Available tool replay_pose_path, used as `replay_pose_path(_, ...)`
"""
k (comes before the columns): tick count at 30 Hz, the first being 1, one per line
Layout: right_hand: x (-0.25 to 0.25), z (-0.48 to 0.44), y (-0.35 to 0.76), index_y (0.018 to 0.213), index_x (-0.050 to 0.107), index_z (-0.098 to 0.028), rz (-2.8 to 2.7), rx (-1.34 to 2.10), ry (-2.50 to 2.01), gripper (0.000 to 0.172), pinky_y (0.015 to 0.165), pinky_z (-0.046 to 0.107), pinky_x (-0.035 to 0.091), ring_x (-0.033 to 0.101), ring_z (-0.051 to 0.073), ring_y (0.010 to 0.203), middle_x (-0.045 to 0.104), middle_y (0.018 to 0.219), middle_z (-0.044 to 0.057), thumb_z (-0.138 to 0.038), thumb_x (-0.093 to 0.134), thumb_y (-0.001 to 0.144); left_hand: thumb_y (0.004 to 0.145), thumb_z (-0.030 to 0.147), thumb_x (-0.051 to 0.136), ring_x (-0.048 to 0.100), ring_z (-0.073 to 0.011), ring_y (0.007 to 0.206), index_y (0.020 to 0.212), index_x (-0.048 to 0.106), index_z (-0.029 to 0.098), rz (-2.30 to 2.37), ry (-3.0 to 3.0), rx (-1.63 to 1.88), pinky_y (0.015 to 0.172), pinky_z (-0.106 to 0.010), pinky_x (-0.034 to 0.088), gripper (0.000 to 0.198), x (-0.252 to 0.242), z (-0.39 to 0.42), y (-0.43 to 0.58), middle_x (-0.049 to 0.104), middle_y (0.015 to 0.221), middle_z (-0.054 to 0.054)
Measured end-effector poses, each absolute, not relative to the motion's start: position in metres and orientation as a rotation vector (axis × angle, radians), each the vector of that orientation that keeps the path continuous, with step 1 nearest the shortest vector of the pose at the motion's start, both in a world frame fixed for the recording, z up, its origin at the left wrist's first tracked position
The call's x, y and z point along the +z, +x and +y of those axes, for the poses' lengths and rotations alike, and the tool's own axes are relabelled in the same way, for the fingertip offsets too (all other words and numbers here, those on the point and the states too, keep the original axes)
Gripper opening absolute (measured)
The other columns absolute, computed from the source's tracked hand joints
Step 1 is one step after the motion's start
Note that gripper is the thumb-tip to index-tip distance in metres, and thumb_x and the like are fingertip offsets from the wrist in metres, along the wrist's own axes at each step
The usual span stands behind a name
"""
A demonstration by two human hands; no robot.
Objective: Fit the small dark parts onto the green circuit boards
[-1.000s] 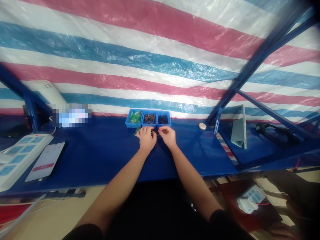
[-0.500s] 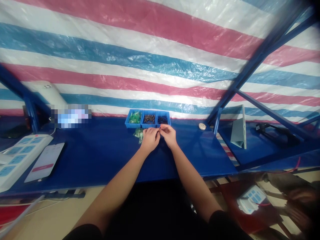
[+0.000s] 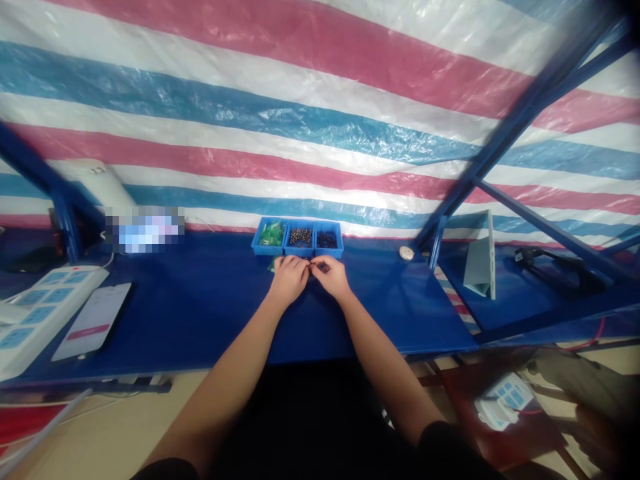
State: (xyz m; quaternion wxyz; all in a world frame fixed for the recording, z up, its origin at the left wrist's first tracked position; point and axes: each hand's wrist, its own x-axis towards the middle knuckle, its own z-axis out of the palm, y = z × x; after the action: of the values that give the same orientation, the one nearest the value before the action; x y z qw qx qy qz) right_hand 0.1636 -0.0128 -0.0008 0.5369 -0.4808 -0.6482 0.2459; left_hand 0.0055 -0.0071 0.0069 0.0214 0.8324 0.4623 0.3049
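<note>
Fingertips meet where my left hand (image 3: 291, 278) and my right hand (image 3: 331, 275) come together over the blue table (image 3: 200, 300). Both hands are closed in a pinch around something small and dark, too small to name. Just beyond them stands a blue three-part bin (image 3: 270, 251). Its left compartment holds green pieces (image 3: 271, 234), the middle one small brass-and-dark parts (image 3: 301, 237), and the right one small black parts (image 3: 327, 239). A green packet (image 3: 273, 265) lies partly hidden behind my left hand.
A phone (image 3: 93, 321) and a white power strip (image 3: 40, 313) lie at the left. A round whitish object (image 3: 407, 253) sits right of the bin. Blue frame bars (image 3: 500, 147) and a propped tablet (image 3: 480, 257) stand farther right, near another person's arm (image 3: 585, 380).
Both hands have shifted slightly left and a little toward me, still fingertip to fingertip. My left hand now covers more of the green packet.
</note>
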Motion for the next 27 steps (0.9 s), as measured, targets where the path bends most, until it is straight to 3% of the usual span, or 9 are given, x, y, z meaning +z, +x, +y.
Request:
replay_pose_path(7, -0.001, -0.013, 0.164, 0.087, 0.070, -0.023, -1.578, 0.539, -1.199, 0.015, 0.072, 0.029, 0.053, 0.065, 0.017, 0.078, 0.070, 0.088, 0.002, -0.034, 0.062, 0.081, 0.094, 0.031, 0.042, 0.059, -0.0218, 0.102, 0.104, 0.065, 0.022, 1.461, 2.366, 1.132, 0.092, -0.037, 0.039, 0.026, -0.004, -0.003, 0.004, 0.068, 0.106, -0.007)
replay_pose_path(16, -0.002, -0.012, 0.165, 0.086, 0.071, -0.022, -1.596, 0.545, -1.184, 0.015, 0.069, 0.029, 0.053, 0.065, 0.017, 0.077, 0.071, 0.088, 0.003, -0.034, 0.062, 0.082, 0.092, 0.032, 0.048, 0.060, -0.0197, 0.099, 0.098, 0.065, 0.023, 1.466, 2.245, 1.297, 0.091, -0.035, 0.040, 0.020, -0.006, -0.005, 0.007, 0.069, 0.101, -0.004)
replay_pose_path(27, -0.006, -0.009, 0.166, 0.098, 0.072, -0.023, -1.527, 0.585, -1.153, 0.022, 0.065, 0.027, 0.054, 0.068, 0.018, 0.077, 0.073, 0.089, 0.002, -0.031, 0.067, 0.079, 0.094, 0.030, 0.047, 0.058, -0.0229, 0.098, 0.093, 0.063, 0.023, 1.510, 2.242, 1.242, 0.085, -0.038, 0.036, 0.017, -0.008, -0.002, 0.006, 0.069, 0.100, -0.005)
